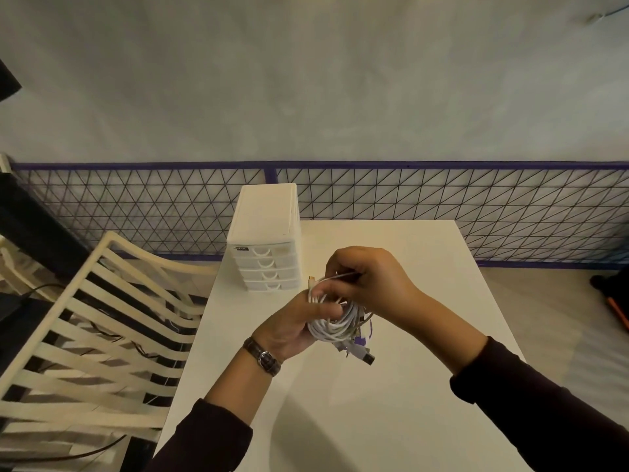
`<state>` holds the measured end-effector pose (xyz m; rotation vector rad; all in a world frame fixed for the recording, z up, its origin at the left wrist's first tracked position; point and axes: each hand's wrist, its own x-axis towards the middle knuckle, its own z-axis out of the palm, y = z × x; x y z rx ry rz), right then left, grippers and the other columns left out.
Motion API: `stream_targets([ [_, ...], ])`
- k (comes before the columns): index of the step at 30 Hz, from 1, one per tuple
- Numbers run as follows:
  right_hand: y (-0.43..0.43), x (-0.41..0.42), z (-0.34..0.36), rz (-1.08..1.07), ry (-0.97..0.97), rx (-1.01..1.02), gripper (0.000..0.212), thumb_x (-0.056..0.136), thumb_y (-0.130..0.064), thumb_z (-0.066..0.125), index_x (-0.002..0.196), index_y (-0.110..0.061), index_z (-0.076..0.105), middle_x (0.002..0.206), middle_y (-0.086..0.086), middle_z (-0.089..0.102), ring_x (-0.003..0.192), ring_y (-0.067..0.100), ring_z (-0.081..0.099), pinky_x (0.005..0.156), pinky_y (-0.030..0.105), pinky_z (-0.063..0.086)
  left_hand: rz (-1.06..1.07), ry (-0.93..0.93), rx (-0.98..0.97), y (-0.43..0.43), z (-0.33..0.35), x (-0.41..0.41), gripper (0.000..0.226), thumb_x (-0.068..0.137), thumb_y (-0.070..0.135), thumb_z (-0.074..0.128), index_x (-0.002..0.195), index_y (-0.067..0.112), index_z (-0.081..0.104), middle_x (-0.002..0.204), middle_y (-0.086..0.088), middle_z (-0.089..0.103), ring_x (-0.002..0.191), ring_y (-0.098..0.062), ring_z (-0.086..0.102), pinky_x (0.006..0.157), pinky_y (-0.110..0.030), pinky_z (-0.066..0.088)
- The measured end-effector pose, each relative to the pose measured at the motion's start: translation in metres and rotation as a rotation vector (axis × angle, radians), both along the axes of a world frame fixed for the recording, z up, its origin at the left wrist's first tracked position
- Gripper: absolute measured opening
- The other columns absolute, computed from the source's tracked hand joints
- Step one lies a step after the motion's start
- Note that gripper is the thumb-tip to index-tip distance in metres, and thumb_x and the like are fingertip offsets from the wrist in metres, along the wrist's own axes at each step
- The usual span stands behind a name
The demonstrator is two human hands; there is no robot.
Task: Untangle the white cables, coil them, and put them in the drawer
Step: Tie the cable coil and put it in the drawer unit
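White table (391,420) fills the lower middle of the view; its bare top shows nothing on it but the drawer unit. Left edge runs from 7 o'clock up toward 11, right edge toward 1 o'clock, far edge just behind the hands. Plenty of open surface at 6 o'clock for laying a coil down.

Slatted chair (102,318) at 9 o'clock, just beside the left table edge; dark leads trail under it. Wire-mesh fence (442,199) runs across behind the table at 12.

Drawer unit (265,247), small white plastic, at 11 o'clock of the hands on the far left corner, close to both edges. All four drawers look shut; one must be pulled open first, and the unit probably light enough to slide toward the edge when tugged.

White cables (335,323) held above the table centre, between both hands. Bundle looks light, soft, springy; loops will likely slip apart if grip slackens. Best held across the gathered loops, not by a plug.

Left hand (299,327), watch on wrist, closed around the bundle from 8 o'clock. Right hand (367,281) at 1 o'clock, fingers pinching one strand near its top.

Dark plugs (366,357) dangle at 5 o'clock, apt to snag.
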<state>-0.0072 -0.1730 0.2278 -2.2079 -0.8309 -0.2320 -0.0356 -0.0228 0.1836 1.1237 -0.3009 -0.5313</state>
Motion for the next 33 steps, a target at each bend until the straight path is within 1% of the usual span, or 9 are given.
stream_targets([
  [3, 0.000, -0.001, 0.000, 0.007, 0.085, 0.002, 0.017, 0.074, -0.030, 0.076, 0.075, -0.018, 0.065, 0.065, -0.003, 0.062, 0.059, 0.012, 0.056, 0.054, 0.031, 0.047, -0.003, 0.003, 0.094, 0.001, -0.001, 0.002, 0.025, 0.062, 0.010, 0.070, 0.084, 0.022, 0.073, 0.098, -0.001, 0.069, 0.095, -0.020, 0.064, 0.084, -0.034, 0.052],
  [7, -0.003, 0.000, 0.008, 0.022, 0.055, -0.073, 0.010, 0.080, -0.026, 0.073, 0.080, -0.017, 0.069, 0.077, -0.005, 0.060, 0.069, 0.008, 0.052, 0.061, 0.025, 0.041, 0.171, 0.068, 0.126, -0.001, -0.006, 0.004, 0.027, 0.067, 0.004, 0.049, 0.076, 0.019, 0.070, 0.082, -0.003, 0.067, 0.083, -0.017, 0.063, 0.073, -0.028, 0.051],
  [11, -0.001, -0.013, 0.008, -0.131, -0.157, -0.221, 0.010, 0.082, -0.027, 0.069, 0.086, -0.019, 0.072, 0.087, 0.002, 0.056, 0.080, 0.022, 0.050, 0.067, 0.032, 0.038, 0.321, 0.109, 0.128, -0.002, -0.013, 0.006, 0.019, 0.067, 0.008, 0.052, 0.084, 0.008, 0.062, 0.078, -0.008, 0.062, 0.079, -0.022, 0.059, 0.062, -0.029, 0.052],
  [15, 0.005, -0.030, -0.001, -0.205, 0.034, -0.144, 0.011, 0.093, -0.023, 0.054, 0.095, -0.014, 0.060, 0.081, -0.002, 0.059, 0.071, 0.018, 0.049, 0.062, 0.027, 0.035, 0.323, 0.102, 0.053, -0.009, -0.015, 0.005, 0.014, 0.069, 0.009, 0.056, 0.082, 0.008, 0.062, 0.073, -0.002, 0.065, 0.074, -0.013, 0.063, 0.063, -0.025, 0.053],
  [18, 0.003, -0.026, -0.001, -0.222, 0.072, 0.000, 0.005, 0.082, -0.019, 0.070, 0.083, -0.014, 0.071, 0.082, -0.003, 0.051, 0.079, 0.017, 0.048, 0.067, 0.028, 0.038, 0.297, 0.149, -0.008, -0.011, -0.020, 0.005, 0.025, 0.066, 0.003, 0.061, 0.091, 0.008, 0.063, 0.081, -0.005, 0.068, 0.079, -0.015, 0.067, 0.065, -0.028, 0.055],
  [21, -0.004, -0.018, 0.004, -0.261, 0.080, -0.177, 0.013, 0.079, -0.029, 0.072, 0.087, -0.019, 0.075, 0.083, -0.005, 0.048, 0.083, 0.019, 0.048, 0.069, 0.030, 0.036, 0.302, 0.198, -0.004, -0.012, -0.022, 0.006, 0.025, 0.067, 0.000, 0.063, 0.088, 0.011, 0.069, 0.083, -0.006, 0.069, 0.081, -0.017, 0.066, 0.065, -0.030, 0.055],
  [25, -0.009, -0.017, 0.002, -0.234, 0.166, -0.470, 0.019, 0.094, -0.028, 0.052, 0.102, -0.016, 0.064, 0.094, 0.003, 0.065, 0.081, 0.021, 0.057, 0.060, 0.023, 0.042, 0.316, 0.207, -0.032, -0.009, -0.018, 0.006, 0.029, 0.067, -0.002, 0.062, 0.095, 0.005, 0.066, 0.082, -0.006, 0.070, 0.076, -0.015, 0.067, 0.059, -0.029, 0.055],
  [28, -0.010, -0.021, 0.000, -0.265, 0.125, -0.361, 0.021, 0.097, -0.029, 0.047, 0.102, -0.013, 0.060, 0.093, 0.005, 0.066, 0.075, 0.021, 0.054, 0.054, 0.021, 0.033, 0.308, 0.221, -0.060, -0.006, -0.016, 0.007, 0.033, 0.066, -0.004, 0.061, 0.098, 0.004, 0.064, 0.084, -0.007, 0.069, 0.077, -0.015, 0.067, 0.059, -0.029, 0.055],
  [33, 0.002, -0.029, -0.006, -0.264, 0.137, 0.010, 0.012, 0.092, -0.020, 0.056, 0.090, -0.009, 0.062, 0.074, -0.001, 0.061, 0.068, 0.019, 0.056, 0.059, 0.022, 0.041, 0.229, 0.221, -0.141, -0.008, -0.016, 0.008, 0.024, 0.059, 0.002, 0.074, 0.081, 0.010, 0.070, 0.081, -0.007, 0.068, 0.082, -0.019, 0.067, 0.070, -0.030, 0.055],
])
